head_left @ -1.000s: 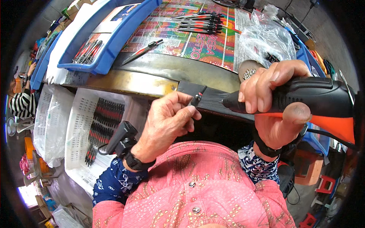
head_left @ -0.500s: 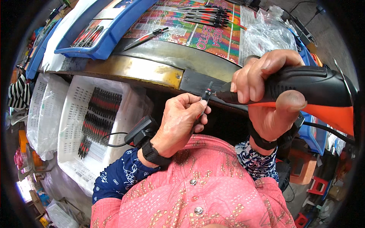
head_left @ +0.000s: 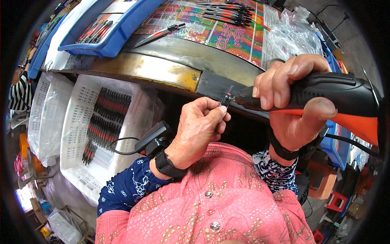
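My left hand (head_left: 199,126) is closed, pinching a small black drawing compass (head_left: 228,96) by its hinge end, with its thin stem pointing up. Much of the compass is hidden behind my fingers. My right hand (head_left: 290,122) wraps round a black-and-orange electric screwdriver (head_left: 325,91), held level. Its tip meets the small screws at the compass head, close to the table's front edge. Another compass (head_left: 159,35), black with red, lies alone on the table beyond my hands.
Several compasses (head_left: 227,15) lie piled on a colourful printed sheet (head_left: 195,30). A blue tray (head_left: 109,48) at the far left holds more. Below the table, a white plastic crate (head_left: 73,162) contains rows of them. Clear plastic bags (head_left: 294,38) sit at the right.
The whole view has shifted slightly, with the table things a little further right. Both hands keep their grips, and the screwdriver tip stays at the compass head.
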The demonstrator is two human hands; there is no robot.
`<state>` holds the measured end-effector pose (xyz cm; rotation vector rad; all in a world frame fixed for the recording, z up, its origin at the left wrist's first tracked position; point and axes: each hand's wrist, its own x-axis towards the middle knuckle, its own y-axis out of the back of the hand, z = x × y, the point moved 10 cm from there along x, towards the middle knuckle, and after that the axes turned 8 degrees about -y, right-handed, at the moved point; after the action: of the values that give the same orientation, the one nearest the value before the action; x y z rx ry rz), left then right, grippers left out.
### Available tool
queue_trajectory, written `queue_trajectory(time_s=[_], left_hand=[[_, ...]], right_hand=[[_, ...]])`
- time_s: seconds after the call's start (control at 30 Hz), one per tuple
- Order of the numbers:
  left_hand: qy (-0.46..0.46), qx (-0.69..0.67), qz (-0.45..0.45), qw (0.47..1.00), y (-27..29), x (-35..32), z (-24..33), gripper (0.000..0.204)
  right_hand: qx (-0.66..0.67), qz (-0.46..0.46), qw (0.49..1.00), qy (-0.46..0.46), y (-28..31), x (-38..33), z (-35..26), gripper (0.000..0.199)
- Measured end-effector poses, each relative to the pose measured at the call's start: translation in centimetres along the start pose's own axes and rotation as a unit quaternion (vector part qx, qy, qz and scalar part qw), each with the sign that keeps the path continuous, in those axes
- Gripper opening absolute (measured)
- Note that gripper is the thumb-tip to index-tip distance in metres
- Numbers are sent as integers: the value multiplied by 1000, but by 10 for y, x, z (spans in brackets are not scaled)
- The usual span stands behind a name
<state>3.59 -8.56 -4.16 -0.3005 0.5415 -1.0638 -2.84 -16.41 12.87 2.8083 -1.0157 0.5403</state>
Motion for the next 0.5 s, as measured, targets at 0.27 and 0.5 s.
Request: queue_trajectory(time_s=[0.27,0.5], left_hand=[[-6,11,9,1000,1,0,0,10],[-7,-32,42,999,-1,-4,1,8]], right_hand=[[-5,-22,999,-23,-4,4,2,62],[-47,4,999,-1,-6,7,0,62]])
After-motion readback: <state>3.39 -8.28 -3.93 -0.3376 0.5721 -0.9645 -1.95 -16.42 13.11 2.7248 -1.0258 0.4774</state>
